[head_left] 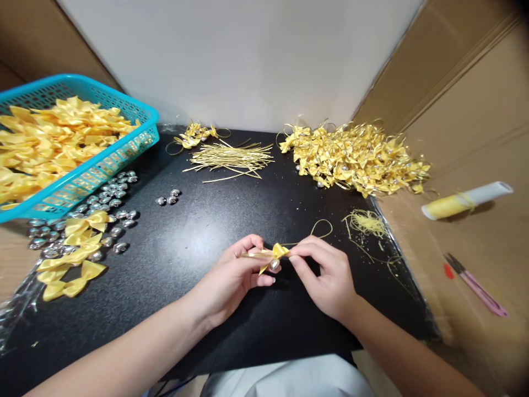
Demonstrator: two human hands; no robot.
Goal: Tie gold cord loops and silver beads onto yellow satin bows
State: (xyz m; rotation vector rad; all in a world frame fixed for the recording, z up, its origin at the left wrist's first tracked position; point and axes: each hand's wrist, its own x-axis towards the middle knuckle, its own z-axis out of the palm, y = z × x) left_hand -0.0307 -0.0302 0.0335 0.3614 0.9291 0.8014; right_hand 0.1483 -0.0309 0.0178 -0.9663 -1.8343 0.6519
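Between my hands is a yellow ribbon bow (280, 251) with a small silver bell (274, 265) just under it. My left hand (243, 264) grips the bow from the left, and a gold cord (252, 255) lies along its fingers. Thumb and forefinger of my right hand (324, 270) pinch at the bow's right side; what exactly they grip is hidden, possibly thin cord. A loop of thin gold cord (326, 221) rises behind my right hand. Both hands are low over the black tabletop (198, 237).
At left stands a blue basket (103, 160) of yellow bows, with silver bells (111, 193) and loose bows (74, 281) before it. Gold cords (233, 157) lie at the back, finished bow pieces (355, 157) at back right. Thread scraps (367, 221), pink-handled snips (475, 284) and a tube (467, 200) are rightward.
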